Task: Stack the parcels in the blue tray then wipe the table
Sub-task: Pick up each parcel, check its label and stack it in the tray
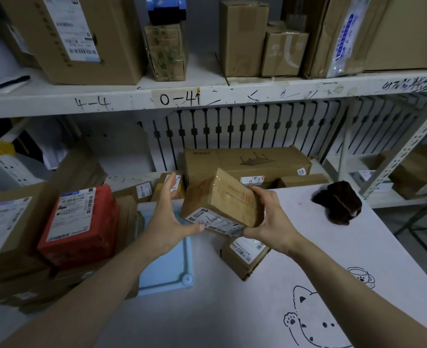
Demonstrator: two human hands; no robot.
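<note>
A brown taped cardboard parcel [222, 199] with a white shipping label hangs tilted in the air above the table. My right hand [265, 222] grips its right side and lower corner. My left hand [169, 214] touches its left edge with fingers spread, thumb under the label. Below it, a light blue tray [167, 267] lies flat on the table's left part, mostly hidden by my left forearm. A smaller brown parcel [243, 257] with a white label rests on the table just right of the tray.
A dark brown cloth [340, 203] lies crumpled at the table's far right. A red box [79, 227] and brown boxes [3, 227] are piled left of the tray. More cartons [247, 162] sit behind the table under a white shelf [207, 96].
</note>
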